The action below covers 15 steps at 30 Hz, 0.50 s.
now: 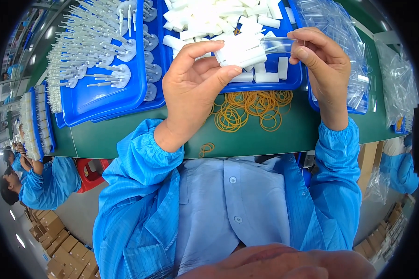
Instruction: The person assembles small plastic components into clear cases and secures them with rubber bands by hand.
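Observation:
My left hand (193, 88) is closed on a small bunch of white cylindrical pieces (242, 50), pinched between thumb and fingers. My right hand (328, 65) pinches the right end of a clear plastic tube (279, 45). The tube's left end meets the white pieces; whether it is inside or just against them I cannot tell. Both hands are raised over a blue tray (291, 84) piled with similar white pieces. Yellow rubber bands (253, 109) lie in a loose heap on the green table (167, 151) below my hands.
On the left, blue trays (93, 109) hold many thin white sticks on clear round bases. To the right, another tray (358, 110) is full of clear tubes, with a plastic bag (395, 79) beyond it. A co-worker in blue (51, 183) sits at the left near a red stool (89, 176).

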Motion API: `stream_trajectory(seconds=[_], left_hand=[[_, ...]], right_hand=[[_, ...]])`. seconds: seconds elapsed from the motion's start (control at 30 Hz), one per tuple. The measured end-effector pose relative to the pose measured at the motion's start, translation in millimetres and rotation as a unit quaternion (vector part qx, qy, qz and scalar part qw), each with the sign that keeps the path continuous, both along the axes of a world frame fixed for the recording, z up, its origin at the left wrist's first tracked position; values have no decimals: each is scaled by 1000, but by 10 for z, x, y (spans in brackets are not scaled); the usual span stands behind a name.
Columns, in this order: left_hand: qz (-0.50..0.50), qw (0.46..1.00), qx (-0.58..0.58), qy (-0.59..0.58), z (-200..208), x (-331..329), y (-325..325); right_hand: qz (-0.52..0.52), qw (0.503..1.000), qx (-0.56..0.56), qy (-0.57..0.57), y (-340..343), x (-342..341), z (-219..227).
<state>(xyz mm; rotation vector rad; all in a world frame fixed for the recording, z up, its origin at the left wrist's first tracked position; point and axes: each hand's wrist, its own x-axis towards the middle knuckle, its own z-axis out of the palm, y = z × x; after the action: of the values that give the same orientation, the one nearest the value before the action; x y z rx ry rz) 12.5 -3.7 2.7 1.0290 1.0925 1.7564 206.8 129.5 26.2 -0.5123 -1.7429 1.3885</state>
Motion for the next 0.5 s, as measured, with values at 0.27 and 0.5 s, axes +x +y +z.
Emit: stream_trajectory(seconds=[0.27,0.5], left_hand=[[-8,999,0,49,-26,-9,23],[-7,1000,0,-15,-19,-23,39]], right_hand=[[7,1000,10,-7,-13,21,6],[32,996,-68,58,8,12,-22]])
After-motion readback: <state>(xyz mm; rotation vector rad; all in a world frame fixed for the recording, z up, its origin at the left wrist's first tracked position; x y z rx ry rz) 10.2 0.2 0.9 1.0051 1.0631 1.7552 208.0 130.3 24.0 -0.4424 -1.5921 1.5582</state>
